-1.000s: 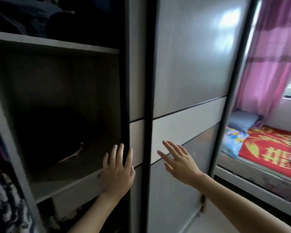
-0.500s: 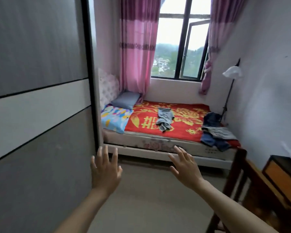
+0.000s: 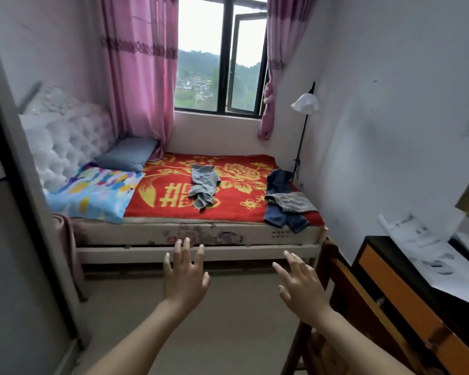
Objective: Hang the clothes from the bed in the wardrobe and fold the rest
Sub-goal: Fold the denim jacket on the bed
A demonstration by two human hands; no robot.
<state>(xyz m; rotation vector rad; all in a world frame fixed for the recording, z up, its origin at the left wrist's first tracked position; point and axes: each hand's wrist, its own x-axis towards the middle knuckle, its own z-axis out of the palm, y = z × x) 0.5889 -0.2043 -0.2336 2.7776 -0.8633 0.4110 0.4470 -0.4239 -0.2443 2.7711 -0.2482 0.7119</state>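
Note:
A bed (image 3: pixel 201 235) with a red and gold blanket stands ahead under the window. A crumpled grey garment (image 3: pixel 204 186) lies in the blanket's middle. At the bed's right end lies a blue denim garment (image 3: pixel 282 212) with a flat grey garment (image 3: pixel 293 203) on top of it. The wardrobe's grey sliding door (image 3: pixel 14 266) fills the left edge. My left hand (image 3: pixel 185 274) and my right hand (image 3: pixel 299 282) are held out in front of me over the floor with fingers spread, holding nothing, well short of the bed.
A wooden chair (image 3: pixel 333 288) and a dark desk with an orange drawer (image 3: pixel 406 290) and papers (image 3: pixel 428 255) stand close on the right. A floor lamp (image 3: pixel 305 104) stands by the right wall. Two pillows (image 3: pixel 98 193) lie at the bed's left end.
My view has swung right, from the open wardrobe shelves to the bed, and moved a bit closer. Both hands came off the wardrobe door and stay open in front of me.

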